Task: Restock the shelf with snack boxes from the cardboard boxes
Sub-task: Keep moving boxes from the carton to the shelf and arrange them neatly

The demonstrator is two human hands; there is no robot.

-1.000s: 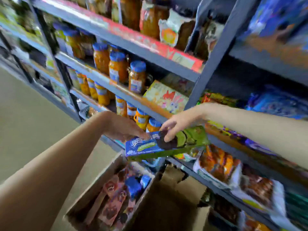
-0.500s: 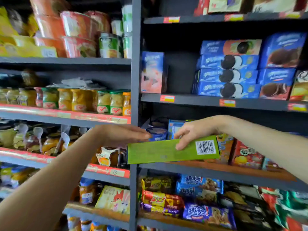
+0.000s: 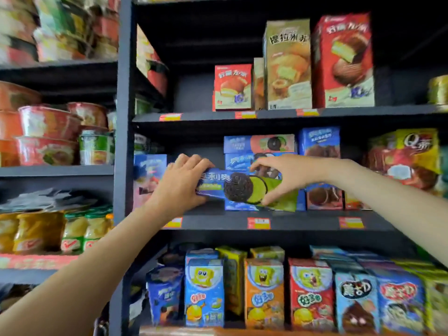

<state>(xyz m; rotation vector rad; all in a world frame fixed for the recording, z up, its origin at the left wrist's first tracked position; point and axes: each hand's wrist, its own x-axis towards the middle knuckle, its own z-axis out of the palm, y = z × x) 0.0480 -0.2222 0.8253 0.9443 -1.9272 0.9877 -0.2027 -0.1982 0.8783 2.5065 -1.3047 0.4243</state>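
Note:
A long blue and green cookie box (image 3: 244, 189) with a dark sandwich cookie printed on it is held in front of the middle shelf (image 3: 298, 220). My left hand (image 3: 184, 183) grips its blue left end. My right hand (image 3: 288, 174) pinches its green right end between thumb and fingers. The box faces me, slightly tilted, just in front of a stack of similar blue cookie boxes (image 3: 259, 145). The cardboard boxes are out of view.
A dark upright post (image 3: 122, 166) divides the racks. Tall cake boxes (image 3: 341, 61) stand on the shelf above; cartoon snack boxes (image 3: 264, 292) fill the shelf below. Noodle bowls (image 3: 48, 134) and jars (image 3: 72, 234) fill the left rack. A blue box (image 3: 149, 177) stands left of the held box.
The view rose from the floor carton to the upper shelves. Both hands lifted the cookie box up to the middle shelf and turned its printed front toward me.

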